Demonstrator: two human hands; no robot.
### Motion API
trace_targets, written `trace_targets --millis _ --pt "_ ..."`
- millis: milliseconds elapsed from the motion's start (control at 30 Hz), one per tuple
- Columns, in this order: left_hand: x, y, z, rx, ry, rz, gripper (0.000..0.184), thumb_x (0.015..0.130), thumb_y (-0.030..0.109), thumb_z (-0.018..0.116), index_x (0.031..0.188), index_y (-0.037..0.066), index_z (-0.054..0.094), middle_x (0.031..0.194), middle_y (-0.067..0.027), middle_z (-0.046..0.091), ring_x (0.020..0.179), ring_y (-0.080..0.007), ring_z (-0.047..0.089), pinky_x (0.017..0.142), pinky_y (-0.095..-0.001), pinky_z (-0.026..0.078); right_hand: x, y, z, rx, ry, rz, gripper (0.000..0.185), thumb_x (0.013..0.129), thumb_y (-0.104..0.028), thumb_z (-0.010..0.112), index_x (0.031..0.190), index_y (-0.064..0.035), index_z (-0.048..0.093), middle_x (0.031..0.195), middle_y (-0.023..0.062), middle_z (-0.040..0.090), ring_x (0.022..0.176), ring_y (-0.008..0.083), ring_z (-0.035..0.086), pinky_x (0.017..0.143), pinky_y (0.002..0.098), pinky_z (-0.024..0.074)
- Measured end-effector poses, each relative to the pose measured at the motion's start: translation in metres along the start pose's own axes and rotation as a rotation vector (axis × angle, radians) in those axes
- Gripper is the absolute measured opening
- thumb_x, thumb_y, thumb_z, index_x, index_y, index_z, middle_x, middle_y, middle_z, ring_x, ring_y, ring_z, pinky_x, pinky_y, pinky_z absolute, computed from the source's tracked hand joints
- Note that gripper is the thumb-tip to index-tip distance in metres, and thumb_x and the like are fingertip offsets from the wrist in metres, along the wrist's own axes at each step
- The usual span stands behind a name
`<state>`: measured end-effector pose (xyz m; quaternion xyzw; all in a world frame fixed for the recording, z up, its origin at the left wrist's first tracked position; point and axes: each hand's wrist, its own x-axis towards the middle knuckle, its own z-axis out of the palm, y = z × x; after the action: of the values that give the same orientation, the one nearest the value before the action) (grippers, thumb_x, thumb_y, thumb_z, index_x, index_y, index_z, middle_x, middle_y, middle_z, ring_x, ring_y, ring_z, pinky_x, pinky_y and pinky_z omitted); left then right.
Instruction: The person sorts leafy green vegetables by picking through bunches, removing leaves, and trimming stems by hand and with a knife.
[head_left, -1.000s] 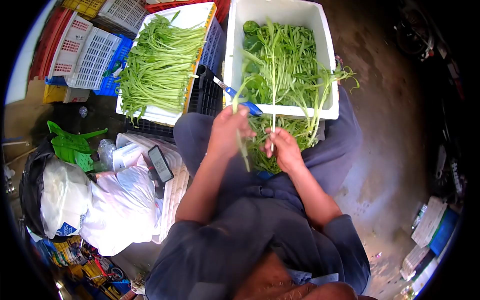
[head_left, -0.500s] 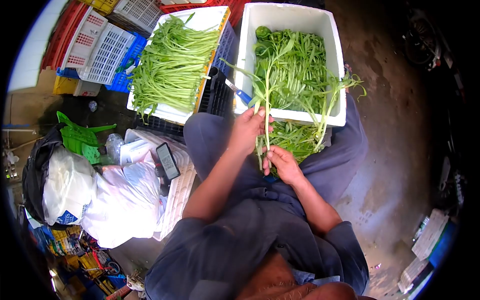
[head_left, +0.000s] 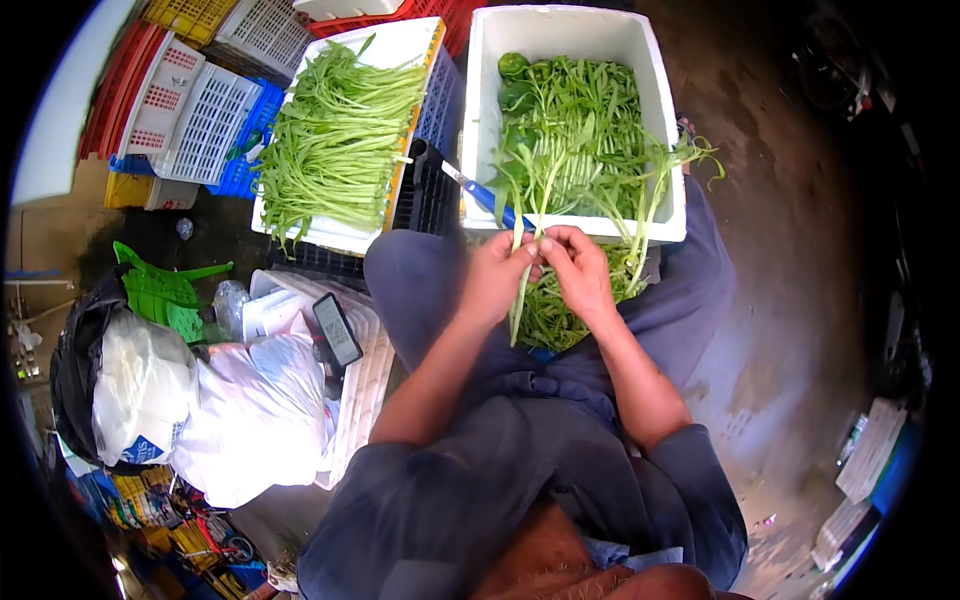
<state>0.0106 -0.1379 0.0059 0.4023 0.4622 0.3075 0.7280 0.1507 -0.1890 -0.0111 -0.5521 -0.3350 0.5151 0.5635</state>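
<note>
My left hand is closed around pale green leafy stalks that look like water spinach; their cut ends hang below it. My right hand meets it, thumb and fingers pinched on a stalk whose leafy top points up toward the box. A blue-handled knife lies slanted just beyond my left hand, across the near left corner of the white foam box; whether it rests there or is held I cannot tell. Below my hands, between my legs, is a heap of loose greens.
Inside the foam box are packed greens and round green vegetables. To its left, trimmed stalks lie in rows on a white foam lid. Stacked crates, white plastic bags and a phone-like device are at the left.
My right hand has risen from the lower stalk ends to beside my left hand and now pinches the stalk there. My left hand keeps its hold, slightly lower.
</note>
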Motion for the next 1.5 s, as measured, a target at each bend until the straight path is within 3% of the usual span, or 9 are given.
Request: trace_targets --millis 300,667,767,833,1133,1233,1267,1367,1500 --pt "0.001 -0.012 -0.006 -0.038 0.077 -0.045 0.016 0.1 0.015 0.062 0.107 0.001 0.066 0.086 -0.0055 0.066 0.072 -0.0139 0.063 0.068 -0.0288 0.055 -0.005 0.016 -0.011 -0.319 -0.066 -0.007 0.019 0.103 -0.017 0.06 0.096 0.0 0.059 0.077 0.0005 0.058 0.068 0.0082 0.054 0.061 0.0263 0.0471" --pt "0.016 -0.017 -0.016 -0.477 -0.081 -0.142 0.023 0.102 0.02 0.061 0.116 0.002 0.06 0.092 -0.0098 0.067 0.077 -0.0227 0.068 0.07 -0.0376 0.059 -0.048 0.038 -0.01 0.256 -0.08 0.068 0.009 0.104 -0.01 0.055 0.103 -0.001 0.055 0.097 0.006 0.06 0.074 0.0129 0.062 0.07 0.0281 0.0513" --pt "0.017 -0.022 -0.013 -0.447 -0.045 -0.134 0.024 0.102 0.019 0.061 0.117 0.001 0.06 0.093 -0.0103 0.067 0.08 -0.023 0.068 0.073 -0.038 0.059 -0.044 0.054 -0.003 0.295 -0.037 0.07 0.009 0.103 -0.01 0.058 0.104 -0.0014 0.056 0.1 0.0062 0.064 0.071 0.0095 0.061 0.066 0.0241 0.0478" --pt "0.012 -0.02 -0.012 -0.402 -0.021 -0.111 0.026 0.102 0.017 0.058 0.12 -0.001 0.058 0.095 -0.0124 0.066 0.081 -0.0245 0.068 0.076 -0.0387 0.059 -0.044 0.057 -0.003 0.201 0.017 0.067 0.008 0.101 -0.009 0.06 0.104 -0.002 0.058 0.086 0.0015 0.063 0.073 0.0078 0.061 0.067 0.0235 0.0483" --pt "0.016 -0.025 -0.006 -0.568 -0.007 -0.12 0.021 0.102 0.02 0.062 0.116 0.005 0.063 0.096 -0.0086 0.068 0.089 -0.0298 0.07 0.087 -0.0494 0.058 -0.052 0.043 0.002 0.28 -0.062 0.03 0.015 0.097 -0.002 0.06 0.111 -0.0018 0.063 0.094 0.0034 0.067 0.087 0.0121 0.063 0.077 0.028 0.0517" --pt "0.019 -0.025 -0.009 -0.551 -0.032 -0.107 0.021 0.102 0.02 0.062 0.115 0.005 0.063 0.093 -0.0096 0.07 0.091 -0.031 0.071 0.09 -0.0506 0.057 -0.058 0.043 -0.018 -0.179 -0.226 0.036 0.016 0.093 0.0 0.06 0.107 -0.0013 0.067 0.092 0.008 0.067 0.088 0.0184 0.064 0.079 0.0326 0.052" --pt "0.021 -0.024 -0.011 -0.55 -0.037 -0.097 0.021 0.102 0.02 0.062 0.115 0.005 0.063 0.092 -0.0097 0.07 0.091 -0.031 0.071 0.089 -0.0505 0.058 -0.062 0.046 -0.024 -0.313 -0.251 0.022 0.012 0.089 -0.002 0.062 0.099 -0.0018 0.069 0.091 0.0134 0.066 0.086 0.0269 0.065 0.079 0.037 0.0518" --pt "0.03 -0.022 -0.02 -0.557 -0.068 -0.047 0.019 0.102 0.019 0.06 0.115 0.005 0.063 0.091 -0.0087 0.07 0.086 -0.0294 0.072 0.085 -0.0494 0.059 -0.071 0.025 -0.039 -0.448 -0.471 -0.176 0.012 0.088 -0.002 0.061 0.097 -0.002 0.069 0.09 0.0162 0.065 0.086 0.0344 0.065 0.078 0.0397 0.0523" --pt "0.034 -0.002 -0.021 -0.598 -0.048 -0.033 0.018 0.103 0.019 0.058 0.115 0.006 0.063 0.09 -0.008 0.068 0.079 -0.0267 0.071 0.077 -0.0472 0.06 -0.094 0.026 -0.06 -0.674 -0.539 -0.17 0.014 0.086 -0.001 0.061 0.098 0.0001 0.069 0.094 0.0184 0.067 0.09 0.0397 0.065 0.08 0.0456 0.0527"
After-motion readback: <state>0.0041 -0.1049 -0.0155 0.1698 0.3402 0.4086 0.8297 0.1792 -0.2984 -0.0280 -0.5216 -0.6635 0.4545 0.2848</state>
